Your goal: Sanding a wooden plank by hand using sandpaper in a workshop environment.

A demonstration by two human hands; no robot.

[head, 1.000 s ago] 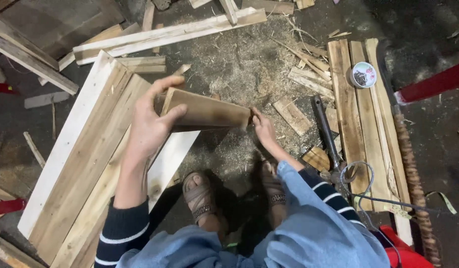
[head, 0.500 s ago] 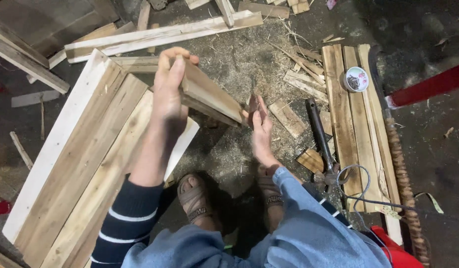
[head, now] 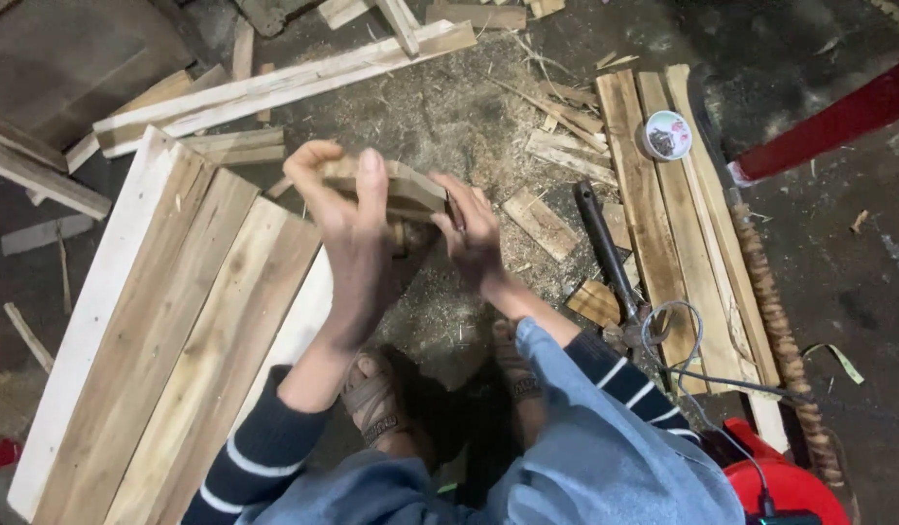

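Note:
I hold a short brown wooden board (head: 396, 185) in the air over the sawdust-covered floor, foreshortened so mostly its narrow side shows. My left hand (head: 347, 233) wraps over its left end, fingers curled across the top. Gripping the board's right end is my right hand (head: 469, 233), close beside the left. Below the hands are my two sandalled feet (head: 371, 394). To my left lies a panel of long pale planks (head: 167, 331) joined side by side.
A hammer (head: 605, 258) lies on the floor right of my hands, beside several loose planks (head: 663, 214) and a small round tin (head: 665, 135). A long blade with a wrapped handle (head: 760, 272), wood scraps (head: 542, 222), a cable (head: 683, 360) and a red container (head: 780, 486) are also there.
The board has swung from lying broadside across the view to pointing end-on, pulled in nearer. My right hand moved from its tip to a full grip; both hands drew together.

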